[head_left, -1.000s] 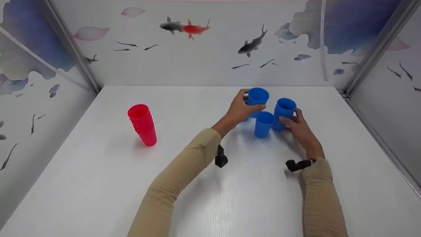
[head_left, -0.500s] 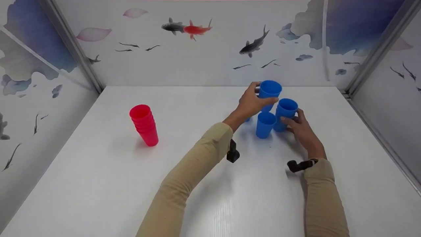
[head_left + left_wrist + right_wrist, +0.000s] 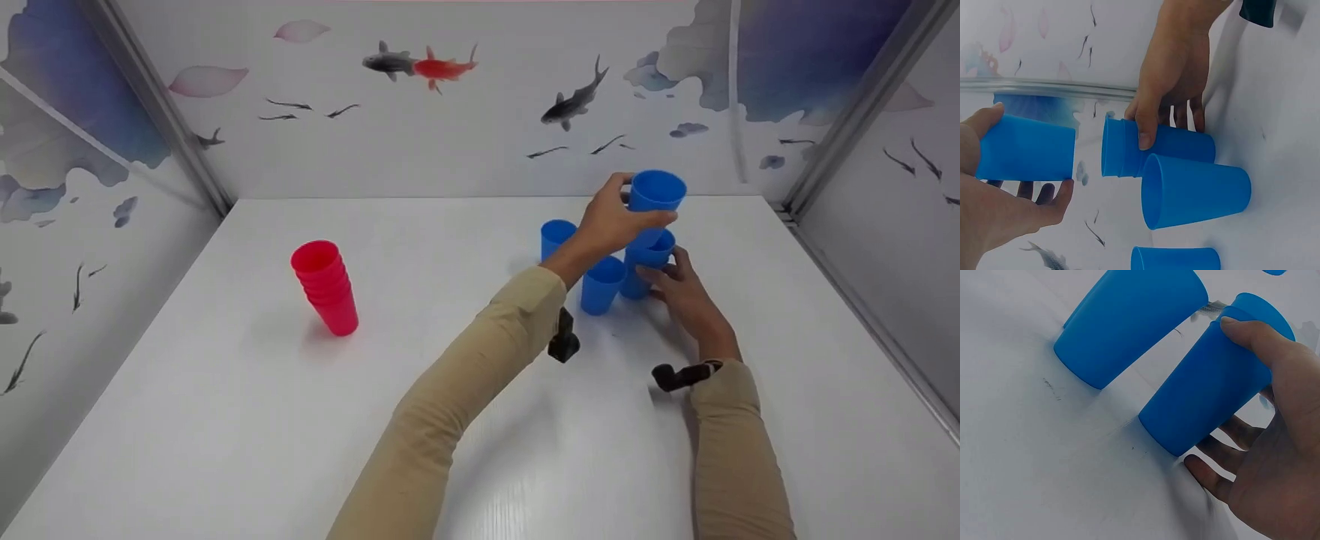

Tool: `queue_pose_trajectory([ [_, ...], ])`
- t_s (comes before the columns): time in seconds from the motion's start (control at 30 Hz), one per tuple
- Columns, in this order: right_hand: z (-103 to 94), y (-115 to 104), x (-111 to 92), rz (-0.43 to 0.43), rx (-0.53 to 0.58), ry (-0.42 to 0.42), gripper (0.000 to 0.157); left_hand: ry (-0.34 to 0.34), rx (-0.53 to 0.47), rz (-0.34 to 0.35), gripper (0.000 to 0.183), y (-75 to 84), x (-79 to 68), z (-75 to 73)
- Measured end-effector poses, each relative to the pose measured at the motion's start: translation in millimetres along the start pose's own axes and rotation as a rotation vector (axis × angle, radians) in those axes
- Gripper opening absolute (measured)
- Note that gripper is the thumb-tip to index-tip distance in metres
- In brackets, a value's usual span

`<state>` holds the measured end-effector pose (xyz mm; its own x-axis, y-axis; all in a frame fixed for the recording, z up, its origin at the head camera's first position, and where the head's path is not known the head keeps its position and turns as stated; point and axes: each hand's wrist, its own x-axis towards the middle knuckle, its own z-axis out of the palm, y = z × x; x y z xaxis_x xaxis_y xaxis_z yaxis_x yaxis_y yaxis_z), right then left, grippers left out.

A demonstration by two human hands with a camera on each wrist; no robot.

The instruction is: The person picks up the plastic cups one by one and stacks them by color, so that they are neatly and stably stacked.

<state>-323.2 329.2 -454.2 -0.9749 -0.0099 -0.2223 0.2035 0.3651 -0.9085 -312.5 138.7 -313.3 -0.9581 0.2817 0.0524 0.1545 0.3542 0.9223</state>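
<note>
My left hand [image 3: 611,221] grips a blue cup [image 3: 654,196] with the thumb on its near side, holding it upright over a stack of nested blue cups [image 3: 1207,377]. A gap shows between that cup's base and the stack's rim in the left wrist view. Around the stack's right side curl the fingers of my right hand [image 3: 682,292], its thumb near the rim; the stack stands on the table. Just left of it is a single blue cup [image 3: 600,291], mouth up. Another blue cup [image 3: 556,238] stands farther back, partly hidden by my left wrist.
A tall stack of nested red cups [image 3: 330,292] stands on the left half of the white table [image 3: 247,420]. Printed panels with fish rise at the back [image 3: 480,150] and both sides.
My left hand has carried its blue cup rightward and up, from behind the front cup to above the stack, uncovering the rear cup. My right hand stays on the stack.
</note>
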Motion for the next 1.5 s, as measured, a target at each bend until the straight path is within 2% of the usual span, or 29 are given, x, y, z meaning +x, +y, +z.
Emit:
queue_pose_trajectory([
  [0.33,-2.3,1.0,0.3,-0.050,0.047,-0.026,0.096,0.013,0.020,-0.013,0.072,0.5,10.2,17.4],
  [0.7,1.8,-2.4,-1.2,-0.060,0.038,-0.014,0.101,0.024,0.030,-0.039,0.072,-8.6,18.4,24.5],
  [0.87,1.0,0.1,1.7,-0.048,0.033,-0.019,0.102,0.014,0.045,-0.048,0.082,-15.0,19.2,24.5],
  [1.0,-1.7,2.6,2.3,-0.034,0.027,-0.009,0.102,0.018,0.049,-0.041,0.091,-18.6,21.4,18.4],
  [1.17,-1.6,3.6,2.3,-0.038,0.030,0.001,0.103,0.031,0.023,-0.017,0.090,-27.5,24.4,2.8],
  [1.5,1.5,2.5,1.4,-0.053,0.021,0.001,0.106,0.096,0.051,0.000,0.083,-57.7,29.2,-40.3],
])
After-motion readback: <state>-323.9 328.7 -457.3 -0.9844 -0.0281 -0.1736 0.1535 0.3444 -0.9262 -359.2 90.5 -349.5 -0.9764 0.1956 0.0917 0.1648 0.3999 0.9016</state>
